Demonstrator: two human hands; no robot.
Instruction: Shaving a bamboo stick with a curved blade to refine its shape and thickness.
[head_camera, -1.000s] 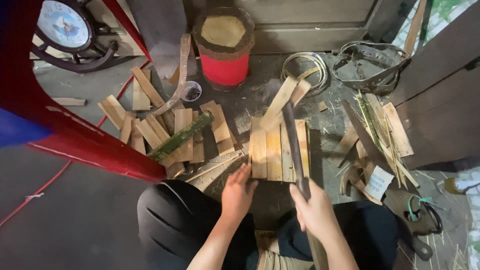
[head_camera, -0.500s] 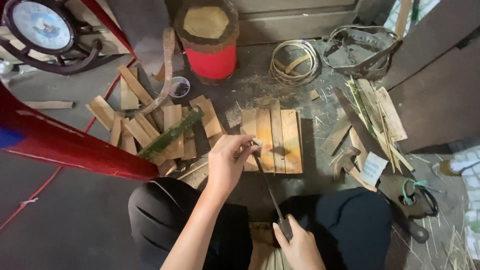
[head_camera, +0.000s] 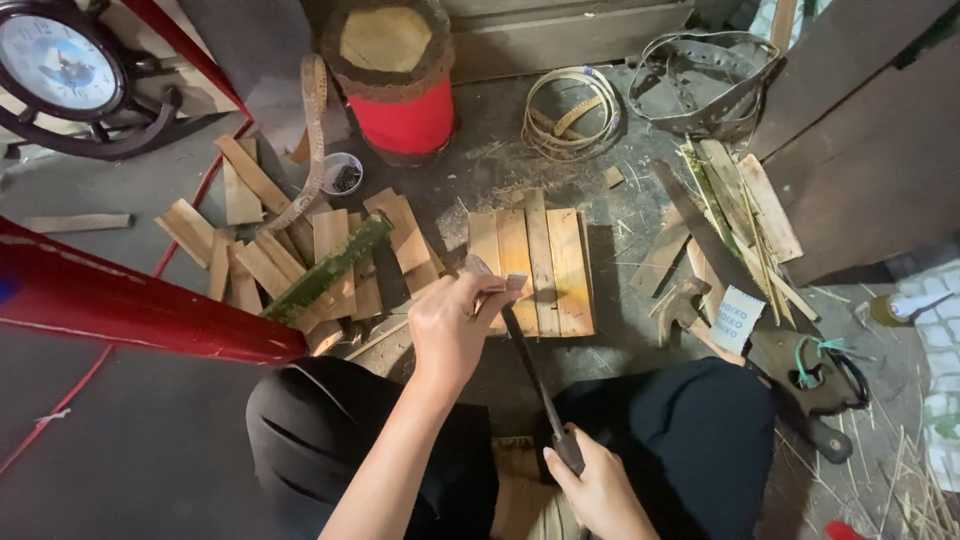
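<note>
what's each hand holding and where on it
The right hand grips a long dark knife by its handle end. The left hand pinches a small bamboo piece at the blade's tip.

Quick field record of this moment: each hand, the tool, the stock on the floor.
left hand: pinches a small pale bamboo sliver at the blade's far end
right hand: grips the handle of the long dark knife
knife: runs from right hand up to the sliver
floor stock: row of flat tan bamboo slats just beyond; loose slat pile to the left
nearby: red cylindrical stool, green bamboo piece
</note>
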